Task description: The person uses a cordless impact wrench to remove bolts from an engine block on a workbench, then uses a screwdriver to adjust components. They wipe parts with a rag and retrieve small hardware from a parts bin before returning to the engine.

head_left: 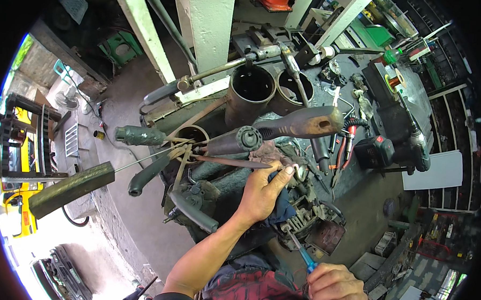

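My right hand [337, 290], at the lower right, is wrapped round a screwdriver with a clear blue handle [307, 258]. The screwdriver's shaft runs up and left to a greasy finned metal part [302, 216], its tip at the part's near left corner. My left hand [264, 191] rests at the part's far left side, thumb and fingers closed over a dark blue rag [283, 205]. Part of this rag shows between the thumb and fingers and part hangs below the hand; what else the fingers may hold is hidden. A brownish rag [267, 152] lies just beyond my left hand.
Left of my hands, a metal tube [194, 132] holds several handled tools, including a wooden-handled one [72, 190]. Two dark cylinders [251, 91] stand behind. A bench vise [267, 38], a cordless drill [415, 147], red-handled pliers [341, 160] and loose parts crowd the bench.
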The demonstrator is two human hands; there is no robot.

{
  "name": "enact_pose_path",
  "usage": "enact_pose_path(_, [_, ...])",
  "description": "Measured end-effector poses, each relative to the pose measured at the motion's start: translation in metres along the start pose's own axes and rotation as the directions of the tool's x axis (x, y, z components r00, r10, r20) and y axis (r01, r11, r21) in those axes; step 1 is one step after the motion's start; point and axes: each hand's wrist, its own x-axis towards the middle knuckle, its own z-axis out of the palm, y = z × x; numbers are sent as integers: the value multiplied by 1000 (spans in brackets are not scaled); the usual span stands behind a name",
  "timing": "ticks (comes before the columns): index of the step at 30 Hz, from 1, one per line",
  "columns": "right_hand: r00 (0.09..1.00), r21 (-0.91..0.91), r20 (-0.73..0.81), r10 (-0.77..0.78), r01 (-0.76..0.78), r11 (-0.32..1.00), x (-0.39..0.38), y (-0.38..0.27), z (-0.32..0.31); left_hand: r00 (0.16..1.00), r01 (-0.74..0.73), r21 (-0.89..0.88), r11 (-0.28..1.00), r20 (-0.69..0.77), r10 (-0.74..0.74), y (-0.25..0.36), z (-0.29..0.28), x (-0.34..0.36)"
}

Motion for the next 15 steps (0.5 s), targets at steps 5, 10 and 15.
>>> enact_pose_path(5, [999,-16,-38,-29,29,999,-4,3,0,1000,22,-63,998,-9,-23,-1,4,2])
enact_pose_path(10, [996,-45,-63,-59,56,997,-11,5,4,996,92,-66,994,-6,-93,1,4,1])
enact_pose_path(15, [998,-47,-38,-57,55,997,-12,6,0,999,-2,-39,999,-38,1,-1,5,1])
